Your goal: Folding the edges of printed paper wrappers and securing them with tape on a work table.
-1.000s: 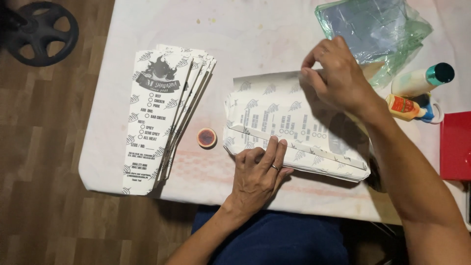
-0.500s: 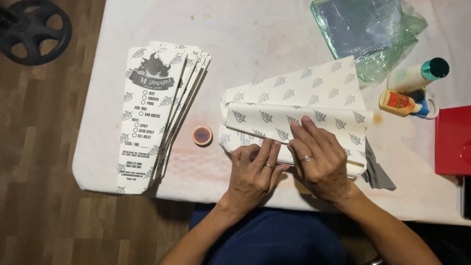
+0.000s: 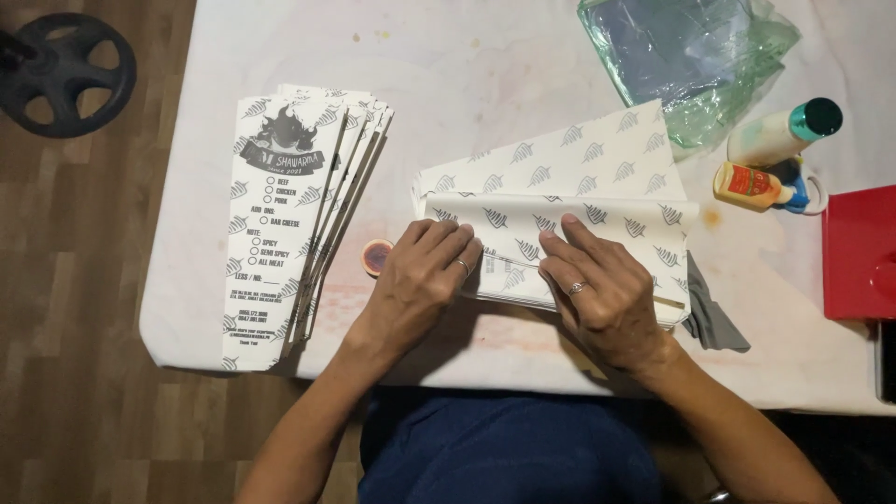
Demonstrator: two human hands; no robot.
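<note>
On white table (image 3: 523, 65), wood floor (image 3: 75, 280): hands flat on paper sheet (image 3: 579, 177).

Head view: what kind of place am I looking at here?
Probably a small home or shop packaging bench: a cloth-covered table, a stack of finished paper bags, glue bottles, both hands pressing folded printed paper.

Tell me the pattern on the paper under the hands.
White paper with small grey leaf motifs, clearest in the head view.
</note>
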